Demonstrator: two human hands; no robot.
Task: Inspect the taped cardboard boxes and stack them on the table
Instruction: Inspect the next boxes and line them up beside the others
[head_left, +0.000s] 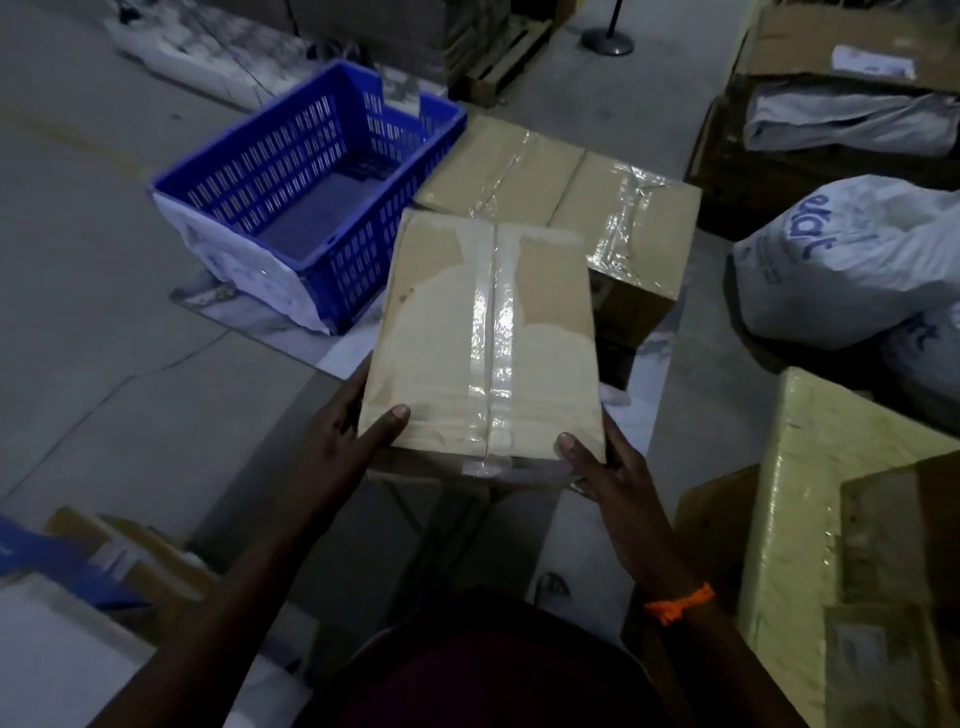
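The near box (483, 338) is between the left grip (345, 441) and the right grip (602, 467), in front of two boxes side by side and touching on the tabletop (343, 353): the rear-left box (498, 166) and the rear-right box (628, 223). A crate (311, 192) lies left of them on the tabletop. A sack (841, 260) lies to their right, with a parcel (810, 493) nearer.

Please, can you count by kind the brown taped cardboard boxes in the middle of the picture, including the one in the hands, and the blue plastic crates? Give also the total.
Taped cardboard boxes: 3 (held box, left rear box, right rear box)
Blue plastic crate: 1
Total: 4
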